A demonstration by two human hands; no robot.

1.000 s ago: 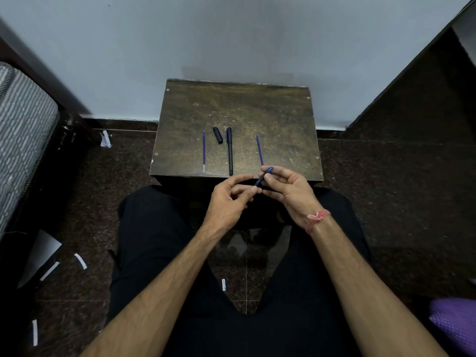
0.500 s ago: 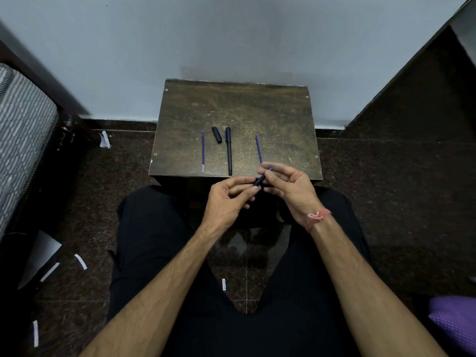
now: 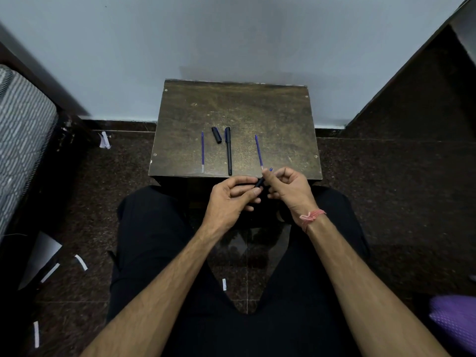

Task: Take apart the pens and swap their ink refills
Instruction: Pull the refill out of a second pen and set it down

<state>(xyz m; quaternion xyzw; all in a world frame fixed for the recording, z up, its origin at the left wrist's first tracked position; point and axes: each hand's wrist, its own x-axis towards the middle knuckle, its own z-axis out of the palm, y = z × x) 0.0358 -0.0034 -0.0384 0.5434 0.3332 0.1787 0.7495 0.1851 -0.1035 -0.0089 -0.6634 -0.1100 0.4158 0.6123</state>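
Looking down from the head camera, the left hand (image 3: 229,199) curls its fingers round a slim black pen barrel (image 3: 259,182), thumb laid along the top. The right hand (image 3: 288,189) pinches the barrel's far end between thumb and forefinger, where a small blue tip (image 3: 270,169) pokes out above the knuckles; its other fingers are bent loosely. Both hands hover at the near edge of a small table (image 3: 270,112), above the lap.

The table top is dark, scuffed wood, squarish, with pale screw heads at its corners. Just beyond the right hand lies a thin purple refill (image 3: 258,151), its near end close to the right forefinger. Ahead of the left hand rests a whole black pen (image 3: 228,150), long and smooth, reaching almost to the table's near edge. A short black cap (image 3: 217,135) lies just left of the pen's far end, tilted. Further left, a second refill (image 3: 202,151) lies straight, well apart from both hands.

The far half of the table is bare wood up to a pale wall. The floor either side is dark speckled stone with white paper scraps (image 3: 81,262) to the left. A pink thread (image 3: 311,216) circles the right wrist.
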